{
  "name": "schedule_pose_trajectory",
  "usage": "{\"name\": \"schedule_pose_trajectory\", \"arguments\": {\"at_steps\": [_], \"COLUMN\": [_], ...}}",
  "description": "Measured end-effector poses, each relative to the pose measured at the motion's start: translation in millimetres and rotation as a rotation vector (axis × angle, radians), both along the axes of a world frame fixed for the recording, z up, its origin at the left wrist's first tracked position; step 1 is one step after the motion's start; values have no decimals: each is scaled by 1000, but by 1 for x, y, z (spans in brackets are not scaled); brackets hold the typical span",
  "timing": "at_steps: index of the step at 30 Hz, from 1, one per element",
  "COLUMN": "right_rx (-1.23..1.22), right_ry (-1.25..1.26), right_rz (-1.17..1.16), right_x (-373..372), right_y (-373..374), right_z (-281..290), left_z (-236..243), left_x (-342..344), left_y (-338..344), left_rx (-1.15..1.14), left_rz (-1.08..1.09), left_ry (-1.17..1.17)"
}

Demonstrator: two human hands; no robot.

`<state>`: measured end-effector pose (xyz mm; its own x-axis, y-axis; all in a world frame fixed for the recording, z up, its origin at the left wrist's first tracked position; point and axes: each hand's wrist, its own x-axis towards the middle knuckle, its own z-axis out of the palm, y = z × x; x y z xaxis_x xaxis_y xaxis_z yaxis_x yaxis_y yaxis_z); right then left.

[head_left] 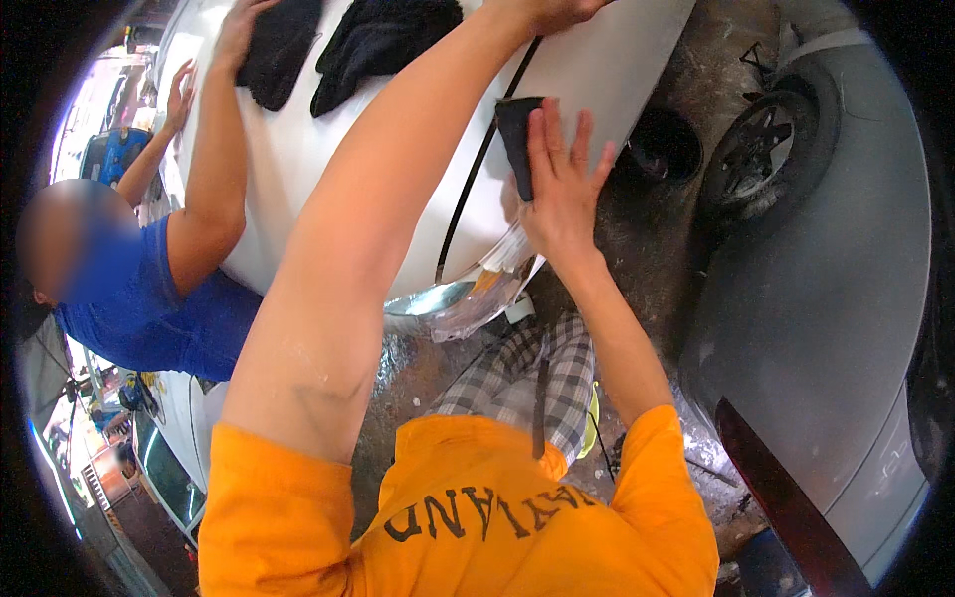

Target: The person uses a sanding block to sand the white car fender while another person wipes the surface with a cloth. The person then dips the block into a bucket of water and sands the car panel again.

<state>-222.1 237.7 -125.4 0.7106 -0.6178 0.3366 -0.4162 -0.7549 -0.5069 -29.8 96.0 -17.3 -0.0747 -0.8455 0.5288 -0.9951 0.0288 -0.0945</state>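
Black sanding block (517, 139) sits near the white car panel's (597, 70) lower edge, pressed flat under the right hand (562, 189) with fingers spread so it rubs evenly. Left hand (552, 12) leans on the panel higher up for balance; I cannot tell how its fingers are.

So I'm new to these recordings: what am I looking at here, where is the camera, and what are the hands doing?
The one picture comes from a wide fisheye camera on a person's head, looking down, so edges bend. The orange sleeves belong to the wearer. The right hand presses a dark pad flat against a white car panel. The left hand reaches to the top edge, mostly cut off, so what it holds is unclear. Below sits a headlight. A co-worker in blue presses a dark cloth onto the same panel; a second cloth lies beside it. A grey car stands on the right.
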Motion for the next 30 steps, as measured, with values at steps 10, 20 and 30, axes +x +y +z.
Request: {"name": "schedule_pose_trajectory", "arguments": {"at_steps": [10, 20, 30], "right_rx": [-263, -292, -259], "right_ry": [200, 159, 248], "right_rz": [94, 150, 157], "right_x": [-6, -8, -10], "right_y": [-10, -14, 1], "right_z": [10, 7, 8], "left_z": [-10, -14, -13], "left_x": [6, 3, 7], "left_y": [-9, -9, 2], "left_rx": [-94, -73, -78], "left_rz": [-16, 2, -10], "left_ry": [-42, 4, 54]}}
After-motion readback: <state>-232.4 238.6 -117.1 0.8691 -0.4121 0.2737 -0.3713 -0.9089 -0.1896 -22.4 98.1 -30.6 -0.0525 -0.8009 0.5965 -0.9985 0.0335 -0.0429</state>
